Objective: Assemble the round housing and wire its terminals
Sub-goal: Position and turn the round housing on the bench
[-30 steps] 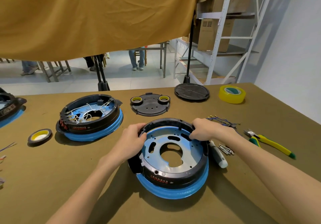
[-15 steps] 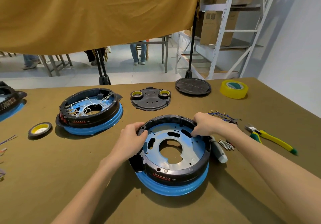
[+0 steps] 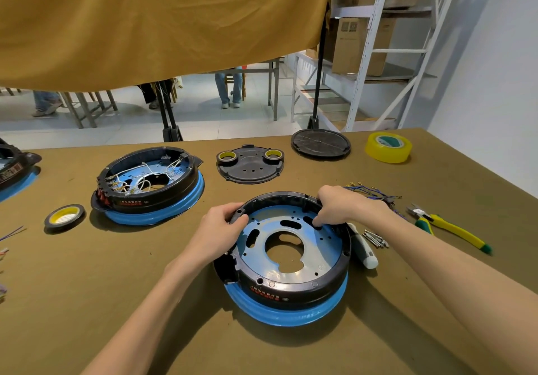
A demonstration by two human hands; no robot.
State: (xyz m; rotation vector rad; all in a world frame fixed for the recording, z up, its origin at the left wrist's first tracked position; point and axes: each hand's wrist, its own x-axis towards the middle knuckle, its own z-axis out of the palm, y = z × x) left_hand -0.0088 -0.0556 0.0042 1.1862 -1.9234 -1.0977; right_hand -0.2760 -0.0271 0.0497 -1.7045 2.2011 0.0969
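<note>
A round housing (image 3: 291, 287), a black ring over a blue plate and blue base, lies on the table in front of me. My left hand (image 3: 218, 229) grips its left rim, thumb on the inside edge. My right hand (image 3: 340, 204) holds the far right rim, with fingers curled down onto the blue plate. A bundle of blue wires with terminals (image 3: 372, 192) lies just right of that hand. A second housing (image 3: 151, 182), with white wires inside, sits at the left.
A white-handled screwdriver (image 3: 364, 249), loose screws (image 3: 375, 238) and yellow pliers (image 3: 448, 226) lie to the right. A black cover with two tape rolls (image 3: 250, 163), a round black lid (image 3: 320, 143), yellow tape (image 3: 388, 147) and a black tape roll (image 3: 64, 216) stand farther off.
Both hands stay on the housing rim. My right fingers have curled further down onto the blue plate. The view has tilted slightly.
</note>
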